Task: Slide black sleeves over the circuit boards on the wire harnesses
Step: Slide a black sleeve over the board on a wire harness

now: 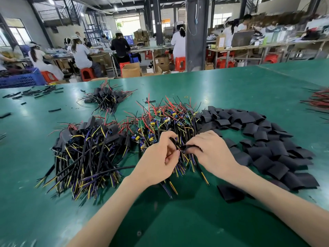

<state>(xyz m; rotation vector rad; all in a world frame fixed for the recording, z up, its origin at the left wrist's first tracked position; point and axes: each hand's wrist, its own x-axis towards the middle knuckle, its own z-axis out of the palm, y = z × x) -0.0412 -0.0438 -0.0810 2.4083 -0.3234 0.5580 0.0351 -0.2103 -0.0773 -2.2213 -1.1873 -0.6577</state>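
The left hand [156,157] pinches a harness [175,142] and the right hand [210,152] pinches a sleeve [193,148], which may snag on loose wires.

The green table [231,90] bears heaps of wire harnesses [85,154] beside a spread of black sleeves [267,139].

Black sleeve [192,148] and wire harness [175,142] end mostly hidden by pinching fingers of left hand [156,161] and right hand [210,152], whether a board sits inside untellable, red wire bundle [318,99] cut by right edge, both forearms [106,211] cropped at bottom
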